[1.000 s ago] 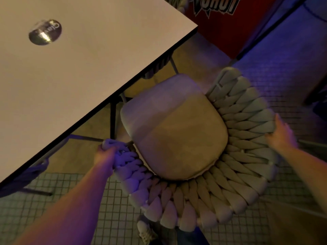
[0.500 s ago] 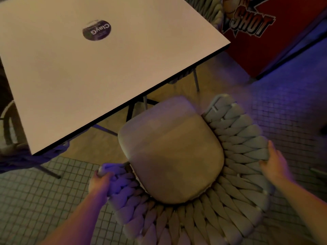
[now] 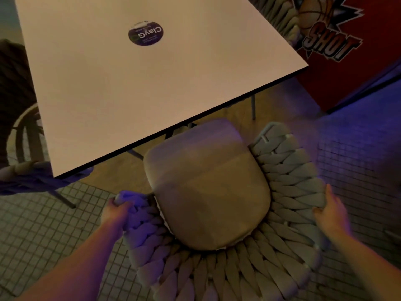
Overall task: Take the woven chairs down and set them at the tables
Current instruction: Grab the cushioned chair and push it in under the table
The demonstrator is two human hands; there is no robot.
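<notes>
A woven chair [image 3: 288, 192] with a padded beige seat cushion [image 3: 206, 187] stands upright on the tiled floor, directly below me, its front edge tucked just under the near edge of a white square table [image 3: 130, 88]. My left hand [image 3: 117, 210] is closed around the end of the chair's left woven arm. My right hand [image 3: 332, 213] grips the woven rim on the right side.
A round dark sticker [image 3: 145, 33] sits on the tabletop. Another woven chair [image 3: 32, 177] is at the table's left corner, and one more [image 3: 280, 16] stands behind the table. A red cabinet with a "SHOT" graphic [image 3: 338, 51] stands at the upper right.
The view has tilted up and back, so more of the tabletop shows. The chair's front edge now sits under the table's edge. Both hands keep their grip on the chair.
</notes>
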